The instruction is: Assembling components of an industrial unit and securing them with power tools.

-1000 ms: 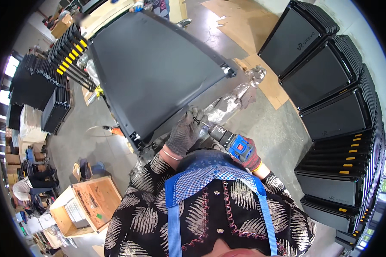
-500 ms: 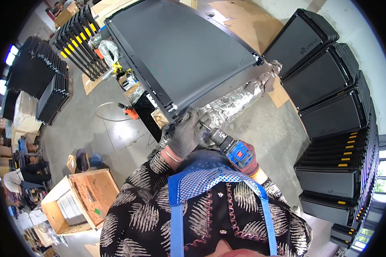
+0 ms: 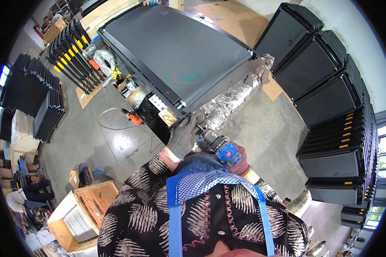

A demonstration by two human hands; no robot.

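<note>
A treadmill base with a black belt (image 3: 176,51) lies on a foil-covered support, slanting away from me. My left hand (image 3: 182,138), in a dark grey knit glove, is at its near corner. Those fingers are bent closed against the corner; whatever is between them is hidden. My right hand (image 3: 241,162), in a red and dark glove, is wrapped round the grip of a blue and black cordless drill (image 3: 227,152). The drill's bit points up and left at the corner, close to my left fingertips. Where its tip meets the frame cannot be made out.
Crumpled foil (image 3: 231,105) covers the near edge of the support. Small parts boxes (image 3: 135,96) and an orange-handled tool (image 3: 134,118) on a hose are at left. Stacked black treadmill bases (image 3: 328,100) line the right. A wooden crate (image 3: 94,199) stands at lower left.
My view has shifted a little. The drill and right hand appear slightly further left, with the bit still at the corner. A person's blue-gloved hand now shows at the base's far end.
</note>
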